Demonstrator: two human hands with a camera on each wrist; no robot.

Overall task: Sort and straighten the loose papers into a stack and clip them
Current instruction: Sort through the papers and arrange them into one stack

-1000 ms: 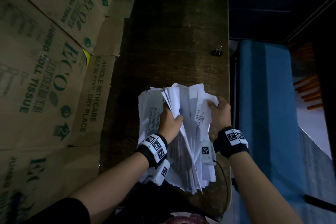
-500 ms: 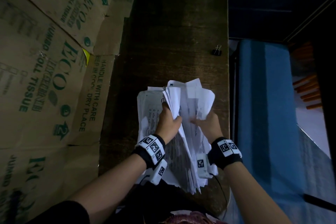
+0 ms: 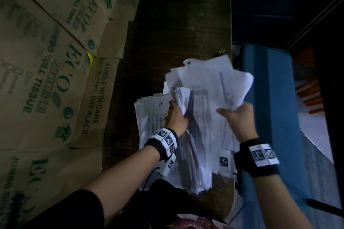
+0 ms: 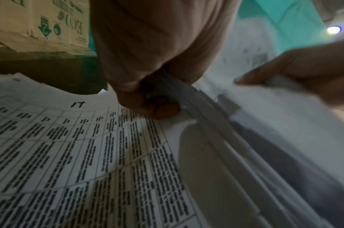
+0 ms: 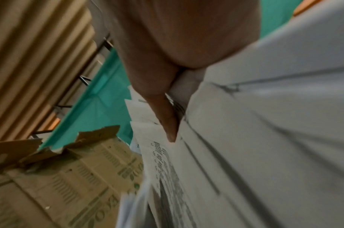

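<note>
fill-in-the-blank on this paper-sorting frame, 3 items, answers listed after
1. The left hand grips a bunch of the papers that stands on ____.
2. The right hand lifts a bundle of sheets toward the ____ edge of the wooden table.
3. The printed sheet lying flat beside the left hand is headed with the handwritten letters ____.

Missing words: edge; right; IT

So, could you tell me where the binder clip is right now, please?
In the head view the binder clip sits on the dark table near its right edge, just beyond the top of the papers that the right hand lifts.
</note>
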